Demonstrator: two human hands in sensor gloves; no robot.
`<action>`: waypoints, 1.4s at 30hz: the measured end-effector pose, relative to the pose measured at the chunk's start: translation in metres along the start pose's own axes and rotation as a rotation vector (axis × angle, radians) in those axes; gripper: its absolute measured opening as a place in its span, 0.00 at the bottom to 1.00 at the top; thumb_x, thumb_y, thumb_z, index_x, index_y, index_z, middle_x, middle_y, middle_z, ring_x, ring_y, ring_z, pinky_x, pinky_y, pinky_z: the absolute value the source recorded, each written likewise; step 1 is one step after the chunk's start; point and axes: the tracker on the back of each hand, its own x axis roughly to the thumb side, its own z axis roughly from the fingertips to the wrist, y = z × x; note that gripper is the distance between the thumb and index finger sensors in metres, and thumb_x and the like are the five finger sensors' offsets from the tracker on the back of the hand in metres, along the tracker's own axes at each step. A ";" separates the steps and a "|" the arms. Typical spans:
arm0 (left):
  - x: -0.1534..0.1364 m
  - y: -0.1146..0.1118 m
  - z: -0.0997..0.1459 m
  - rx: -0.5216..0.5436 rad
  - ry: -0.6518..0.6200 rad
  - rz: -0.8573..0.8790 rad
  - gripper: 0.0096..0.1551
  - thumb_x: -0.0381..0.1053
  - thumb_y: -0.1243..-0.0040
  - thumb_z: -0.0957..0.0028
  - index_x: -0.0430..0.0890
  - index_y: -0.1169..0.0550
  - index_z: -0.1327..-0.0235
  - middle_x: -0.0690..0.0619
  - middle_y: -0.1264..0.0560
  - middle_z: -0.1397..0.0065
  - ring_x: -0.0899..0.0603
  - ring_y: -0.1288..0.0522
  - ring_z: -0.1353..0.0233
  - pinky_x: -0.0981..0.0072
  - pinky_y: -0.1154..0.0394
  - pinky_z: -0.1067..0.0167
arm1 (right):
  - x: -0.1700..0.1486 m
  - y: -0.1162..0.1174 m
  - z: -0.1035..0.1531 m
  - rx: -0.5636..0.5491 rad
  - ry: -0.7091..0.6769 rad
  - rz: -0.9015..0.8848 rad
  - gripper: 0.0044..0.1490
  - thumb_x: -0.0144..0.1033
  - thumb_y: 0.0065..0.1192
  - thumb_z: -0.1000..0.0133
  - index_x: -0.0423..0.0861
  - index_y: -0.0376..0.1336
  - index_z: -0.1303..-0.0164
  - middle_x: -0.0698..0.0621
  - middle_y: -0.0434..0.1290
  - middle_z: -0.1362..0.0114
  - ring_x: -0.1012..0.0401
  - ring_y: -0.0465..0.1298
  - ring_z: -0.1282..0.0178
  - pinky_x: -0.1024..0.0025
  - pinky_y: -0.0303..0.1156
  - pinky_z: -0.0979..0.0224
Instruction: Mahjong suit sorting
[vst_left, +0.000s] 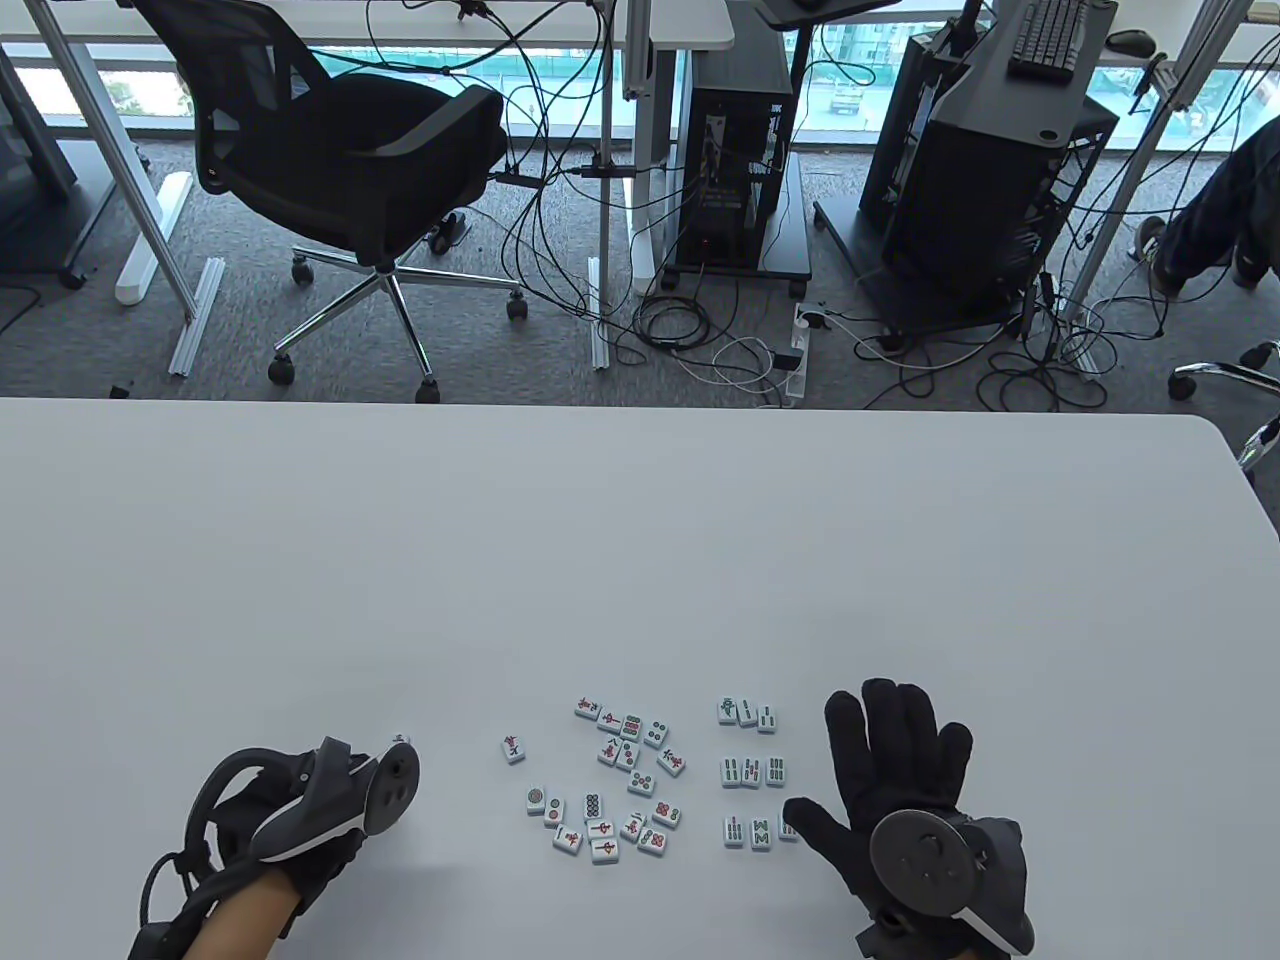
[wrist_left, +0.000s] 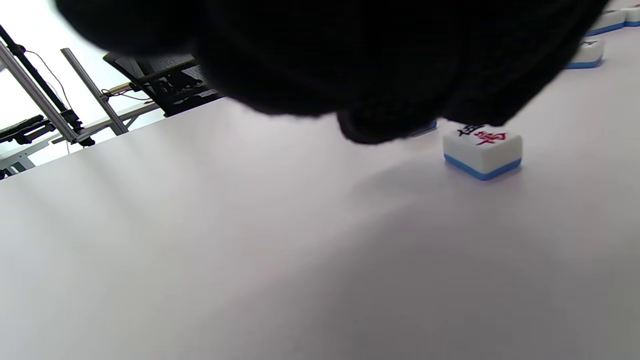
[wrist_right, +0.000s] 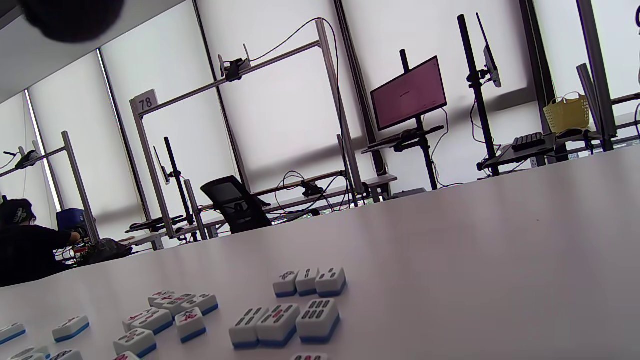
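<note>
The far half of the worktop (vst_left: 600, 520) is bare from edge to edge, giving unobstructed passage across it. Near the front edge, a loose cluster of tiles (vst_left: 615, 785) occupies the centre; gaps between these tiles are narrow. Three short rows of bamboo tiles (vst_left: 752, 772) stand just right of the cluster, with a clear lane between the two groups. A single tile (vst_left: 514, 748) lies apart on the cluster's left. The left hand (vst_left: 300, 810) and right hand (vst_left: 900, 790) flank the tiles; open surface lies outside each.
</note>
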 end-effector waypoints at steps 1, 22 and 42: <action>0.000 -0.001 -0.002 -0.005 0.001 0.003 0.36 0.61 0.27 0.69 0.45 0.19 0.49 0.66 0.15 0.71 0.53 0.16 0.73 0.58 0.19 0.65 | 0.000 0.000 0.000 0.000 0.000 0.000 0.57 0.68 0.48 0.50 0.55 0.30 0.20 0.43 0.30 0.15 0.41 0.29 0.18 0.27 0.31 0.25; 0.005 -0.005 -0.003 -0.132 0.008 0.038 0.43 0.65 0.29 0.69 0.50 0.24 0.39 0.64 0.15 0.63 0.52 0.16 0.67 0.56 0.20 0.60 | 0.000 -0.001 -0.001 -0.005 0.004 -0.006 0.57 0.67 0.48 0.49 0.55 0.30 0.20 0.43 0.30 0.15 0.41 0.29 0.18 0.27 0.31 0.25; 0.110 0.037 -0.070 0.073 -0.197 -0.190 0.35 0.61 0.31 0.64 0.59 0.24 0.40 0.64 0.14 0.66 0.52 0.16 0.69 0.57 0.19 0.61 | -0.001 -0.002 0.000 -0.015 0.001 -0.028 0.57 0.67 0.48 0.49 0.56 0.29 0.20 0.43 0.29 0.15 0.41 0.29 0.18 0.27 0.30 0.25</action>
